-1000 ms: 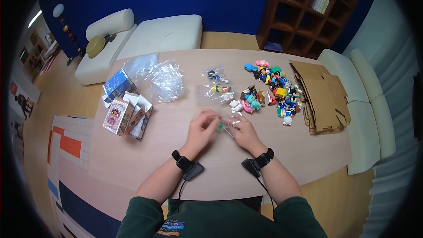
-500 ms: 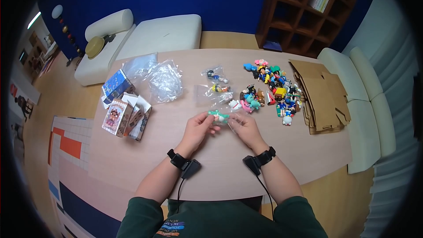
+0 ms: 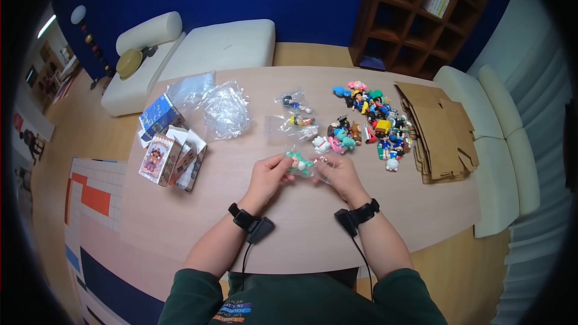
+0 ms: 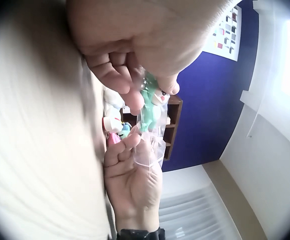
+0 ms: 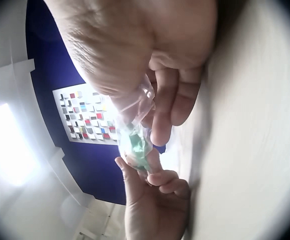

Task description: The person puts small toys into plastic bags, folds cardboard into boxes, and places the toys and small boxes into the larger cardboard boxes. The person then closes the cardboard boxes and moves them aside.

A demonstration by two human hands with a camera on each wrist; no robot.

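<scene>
A small green and white toy figurine (image 3: 299, 164) lies inside a clear plastic bag (image 4: 150, 150), held above the table between both hands. My left hand (image 3: 267, 177) pinches the figurine's end through the plastic, thumb on one side and fingers on the other. Opposite it, my right hand (image 3: 344, 179) grips the loose end of the bag. In the left wrist view, part of the figurine's face shows beside the thumb. Just beyond the hands lie a white figurine (image 3: 321, 144) and bagged figurines, one of them with yellow and orange parts (image 3: 301, 120).
Opened toy boxes (image 3: 158, 157) stand at the table's left, with a heap of clear bags (image 3: 227, 111) behind them. Many loose figurines (image 3: 379, 114) are piled right of centre. Flattened cardboard (image 3: 442, 132) is stacked along the right edge.
The green figurine, mostly hidden by the fingers a second ago, has come into view as the hands turned and drew apart. The right hand has since shifted slightly along the bag.
</scene>
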